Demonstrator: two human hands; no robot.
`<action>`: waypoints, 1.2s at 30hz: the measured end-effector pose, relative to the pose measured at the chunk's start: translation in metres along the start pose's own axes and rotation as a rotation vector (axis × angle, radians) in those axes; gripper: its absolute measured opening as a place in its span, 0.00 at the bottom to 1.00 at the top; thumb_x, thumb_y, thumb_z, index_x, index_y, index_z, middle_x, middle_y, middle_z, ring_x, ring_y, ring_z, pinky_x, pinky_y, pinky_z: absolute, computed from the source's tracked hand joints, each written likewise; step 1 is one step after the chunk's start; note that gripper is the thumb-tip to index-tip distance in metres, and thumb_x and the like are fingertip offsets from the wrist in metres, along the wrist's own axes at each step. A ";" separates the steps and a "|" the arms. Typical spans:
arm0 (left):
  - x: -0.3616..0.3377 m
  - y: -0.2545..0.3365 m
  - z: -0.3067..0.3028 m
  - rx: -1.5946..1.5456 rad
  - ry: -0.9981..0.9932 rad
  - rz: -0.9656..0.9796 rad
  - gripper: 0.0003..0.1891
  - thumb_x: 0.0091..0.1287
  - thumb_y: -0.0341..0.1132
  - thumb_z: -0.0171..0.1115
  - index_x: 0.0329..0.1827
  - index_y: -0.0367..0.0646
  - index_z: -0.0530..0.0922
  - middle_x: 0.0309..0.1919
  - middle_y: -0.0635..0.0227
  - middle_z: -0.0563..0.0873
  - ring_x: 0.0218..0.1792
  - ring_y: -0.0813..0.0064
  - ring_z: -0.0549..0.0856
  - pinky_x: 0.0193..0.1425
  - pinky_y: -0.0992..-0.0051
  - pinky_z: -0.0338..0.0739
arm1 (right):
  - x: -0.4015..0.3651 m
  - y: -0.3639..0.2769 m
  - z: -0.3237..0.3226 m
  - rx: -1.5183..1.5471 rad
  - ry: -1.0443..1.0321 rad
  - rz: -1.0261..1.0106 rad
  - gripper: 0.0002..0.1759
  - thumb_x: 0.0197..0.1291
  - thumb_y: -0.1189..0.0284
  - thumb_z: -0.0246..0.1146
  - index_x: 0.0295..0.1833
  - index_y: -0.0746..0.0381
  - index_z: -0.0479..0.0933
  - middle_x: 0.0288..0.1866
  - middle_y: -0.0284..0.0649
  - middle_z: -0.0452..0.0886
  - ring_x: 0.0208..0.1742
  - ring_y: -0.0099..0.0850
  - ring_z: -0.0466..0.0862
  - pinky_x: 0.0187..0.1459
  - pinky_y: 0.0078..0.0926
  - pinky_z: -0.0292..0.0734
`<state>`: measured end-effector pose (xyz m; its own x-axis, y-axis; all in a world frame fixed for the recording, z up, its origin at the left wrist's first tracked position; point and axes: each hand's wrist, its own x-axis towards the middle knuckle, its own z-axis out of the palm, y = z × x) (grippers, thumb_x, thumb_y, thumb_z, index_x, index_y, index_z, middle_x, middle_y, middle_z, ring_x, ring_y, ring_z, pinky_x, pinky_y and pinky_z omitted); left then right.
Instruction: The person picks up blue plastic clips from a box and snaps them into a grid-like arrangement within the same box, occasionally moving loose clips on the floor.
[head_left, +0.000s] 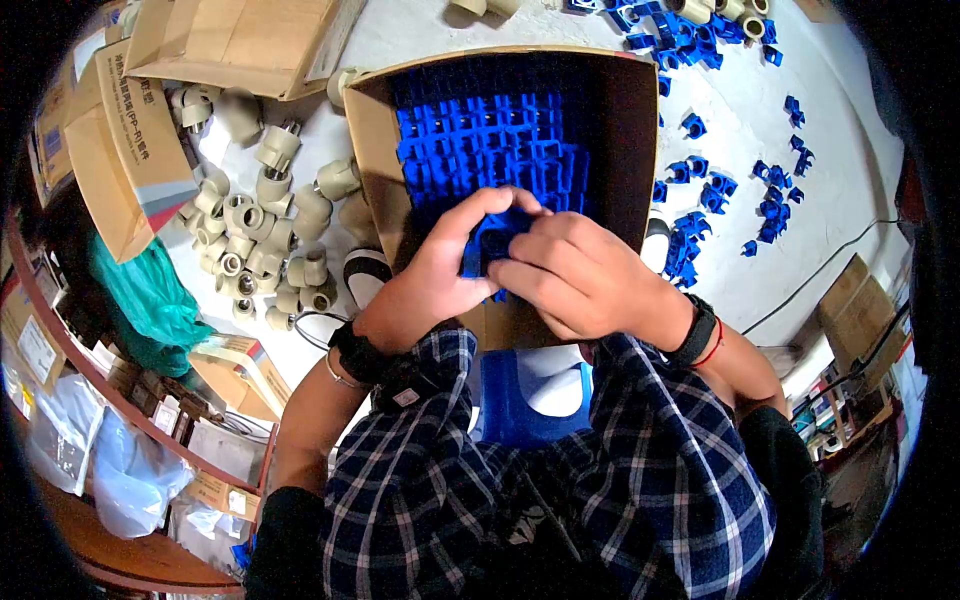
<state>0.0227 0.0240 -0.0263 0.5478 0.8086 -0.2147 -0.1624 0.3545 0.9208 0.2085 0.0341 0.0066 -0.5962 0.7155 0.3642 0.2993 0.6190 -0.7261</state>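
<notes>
My left hand (425, 275) and my right hand (580, 272) meet over the near end of an upright cardboard box (375, 130). Between them is a blue plastic pipe clip (490, 243), partly covered by the fingers. The left thumb and forefinger curve around its left side, while the bent right fingers press on its right side. Under and beyond the hands, blue pipe clips (480, 135) stand in tight rows inside the box, filling its left and middle; the right inner side lies in shadow.
Loose blue clips (775, 205) are scattered over the white floor (830, 190) at right. Beige pipe fittings (250, 225) lie heaped at left, near a printed carton (125, 150) and green plastic bag (145, 300). A dark cable (815, 275) crosses the floor. A shelf (130, 415) stands lower left.
</notes>
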 end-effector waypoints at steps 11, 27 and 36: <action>0.006 0.007 -0.020 -0.698 -0.060 -0.600 0.08 0.70 0.27 0.46 0.50 0.40 0.69 0.49 0.63 0.74 0.46 0.75 0.77 0.44 0.77 0.76 | 0.012 0.008 -0.012 0.763 0.422 1.113 0.12 0.58 0.83 0.54 0.49 0.67 0.69 0.42 0.48 0.73 0.46 0.44 0.75 0.51 0.34 0.71; 0.027 0.020 -0.039 -0.795 -0.052 -0.807 0.15 0.70 0.43 0.45 0.40 0.40 0.75 0.42 0.61 0.77 0.37 0.75 0.78 0.32 0.79 0.72 | 0.014 0.054 -0.019 0.746 -0.050 1.204 0.11 0.64 0.78 0.51 0.52 0.65 0.63 0.37 0.42 0.70 0.31 0.25 0.71 0.32 0.24 0.68; 0.039 0.022 -0.046 -0.492 -0.230 -0.824 0.15 0.70 0.46 0.46 0.41 0.45 0.75 0.44 0.65 0.78 0.41 0.76 0.78 0.36 0.76 0.73 | 0.015 0.057 -0.014 0.664 -0.025 1.010 0.11 0.64 0.81 0.49 0.51 0.65 0.67 0.43 0.48 0.74 0.44 0.44 0.78 0.47 0.32 0.72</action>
<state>0.0022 0.0850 -0.0294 0.7807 0.1279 -0.6117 0.0475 0.9639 0.2622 0.2274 0.0843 -0.0210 -0.3305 0.7695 -0.5464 0.2022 -0.5078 -0.8374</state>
